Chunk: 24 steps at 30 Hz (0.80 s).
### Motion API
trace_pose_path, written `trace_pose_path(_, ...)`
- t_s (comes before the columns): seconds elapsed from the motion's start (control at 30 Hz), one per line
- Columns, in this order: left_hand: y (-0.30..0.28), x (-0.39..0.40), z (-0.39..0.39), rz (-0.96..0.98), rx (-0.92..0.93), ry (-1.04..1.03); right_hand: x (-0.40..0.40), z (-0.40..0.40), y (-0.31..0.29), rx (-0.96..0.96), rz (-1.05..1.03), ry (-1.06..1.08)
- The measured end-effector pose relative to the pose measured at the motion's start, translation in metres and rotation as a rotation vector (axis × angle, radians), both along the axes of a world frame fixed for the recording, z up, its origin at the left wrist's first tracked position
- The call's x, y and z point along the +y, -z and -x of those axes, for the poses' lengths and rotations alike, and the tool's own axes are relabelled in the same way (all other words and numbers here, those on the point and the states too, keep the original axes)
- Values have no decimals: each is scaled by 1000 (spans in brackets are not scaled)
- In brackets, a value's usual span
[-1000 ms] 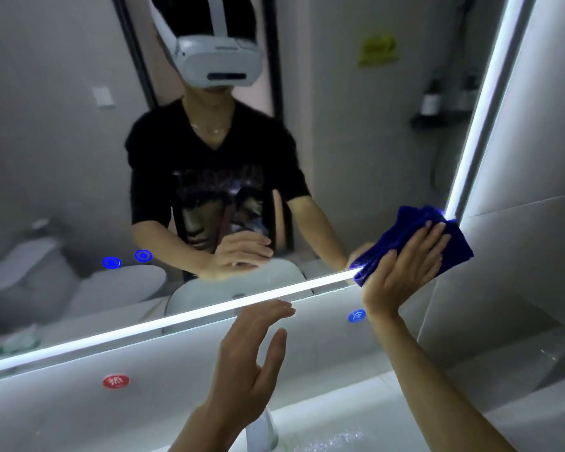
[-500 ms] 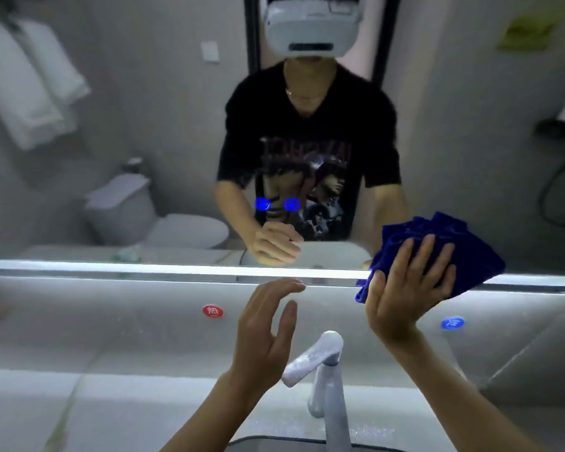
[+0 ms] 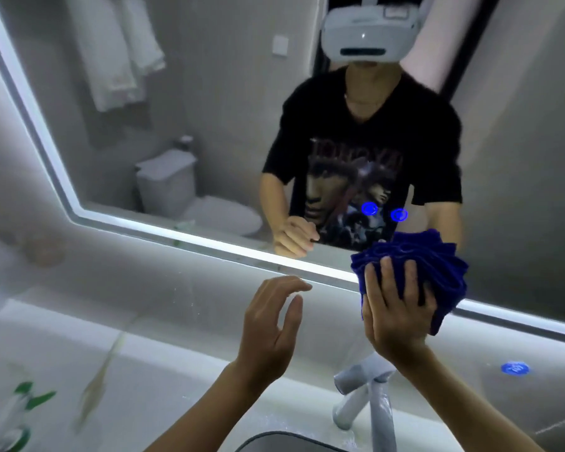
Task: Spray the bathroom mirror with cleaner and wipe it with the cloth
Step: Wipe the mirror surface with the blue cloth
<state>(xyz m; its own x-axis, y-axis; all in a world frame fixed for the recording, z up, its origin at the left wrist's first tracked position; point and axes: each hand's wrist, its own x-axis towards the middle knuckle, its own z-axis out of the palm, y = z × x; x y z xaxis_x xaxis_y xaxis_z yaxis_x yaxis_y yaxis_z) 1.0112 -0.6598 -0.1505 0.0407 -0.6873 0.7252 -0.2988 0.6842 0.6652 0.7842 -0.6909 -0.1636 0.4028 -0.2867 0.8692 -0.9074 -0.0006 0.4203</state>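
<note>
— Cloth (image 3: 437, 265) first: where do we have it?

— We have the blue cloth bunched under our right hand (image 3: 397, 308), fingers spread and curled over it, pressing it against the mirror (image 3: 209, 109) at its lit bottom edge, toward the right side. It straddles that edge, part on the glass and part below it.

— Which way does it run?

— It is a crumpled wad, folds fanning up and to the right from our fingertips. We cannot give it a clear long axis.

— And our left hand (image 3: 271, 324)?

— Empty, fingers loosely bent, palm turned to the right. It hangs in the air just below the mirror's bottom edge, left of the cloth and apart from it.

— What lies under our hands?

— A white tap (image 3: 369, 396) stands below our right wrist, with the rim of a sink (image 3: 274, 440) at the bottom. A blurred green and white object sits at the counter's (image 3: 62, 347) left end; we cannot tell what it is.
</note>
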Motion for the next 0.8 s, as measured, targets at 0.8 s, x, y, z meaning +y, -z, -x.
trace_pose_path(0.8,-21,5,-234,4,123,-478,-107,-374,-66,737,-231,-207)
